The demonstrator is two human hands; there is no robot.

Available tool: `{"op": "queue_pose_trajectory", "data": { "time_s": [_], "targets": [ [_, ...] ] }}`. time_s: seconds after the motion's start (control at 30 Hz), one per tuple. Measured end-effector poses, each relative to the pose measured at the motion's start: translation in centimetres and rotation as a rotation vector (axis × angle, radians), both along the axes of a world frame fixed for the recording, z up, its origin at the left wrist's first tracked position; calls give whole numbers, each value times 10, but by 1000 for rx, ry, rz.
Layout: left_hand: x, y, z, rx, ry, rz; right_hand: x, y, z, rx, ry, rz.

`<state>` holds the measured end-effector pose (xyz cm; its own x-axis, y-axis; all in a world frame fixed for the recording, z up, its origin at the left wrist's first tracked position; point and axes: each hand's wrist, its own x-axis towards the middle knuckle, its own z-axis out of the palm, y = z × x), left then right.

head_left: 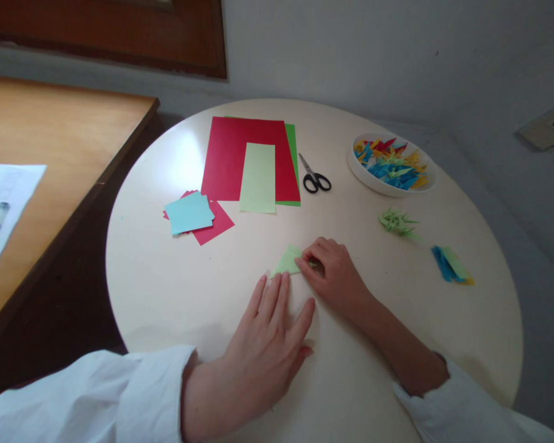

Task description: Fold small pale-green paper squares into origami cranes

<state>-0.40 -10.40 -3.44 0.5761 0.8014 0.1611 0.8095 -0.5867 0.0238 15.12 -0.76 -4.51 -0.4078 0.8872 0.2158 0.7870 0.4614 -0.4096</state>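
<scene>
A small piece of folded light-green paper lies flat on the white round table in front of me. The fingertips of my left hand rest at its near edge, with the fingers stretched out and the thumb apart. Bent over the paper's right side, my right hand pinches it between thumb and curled fingers. Part of the paper is hidden under that hand.
Red sheets, a light-green strip and scissors lie at the back. Blue squares sit left. A white bowl holds paper cranes. Light-green cranes and folded papers lie right.
</scene>
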Motion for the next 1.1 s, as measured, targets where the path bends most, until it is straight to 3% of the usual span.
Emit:
{"op": "queue_pose_trajectory", "data": {
  "time_s": [1.1],
  "targets": [
    [-1,0,2,-40,-9,13,0,-1,0,39,-62,-1]
  ]
}}
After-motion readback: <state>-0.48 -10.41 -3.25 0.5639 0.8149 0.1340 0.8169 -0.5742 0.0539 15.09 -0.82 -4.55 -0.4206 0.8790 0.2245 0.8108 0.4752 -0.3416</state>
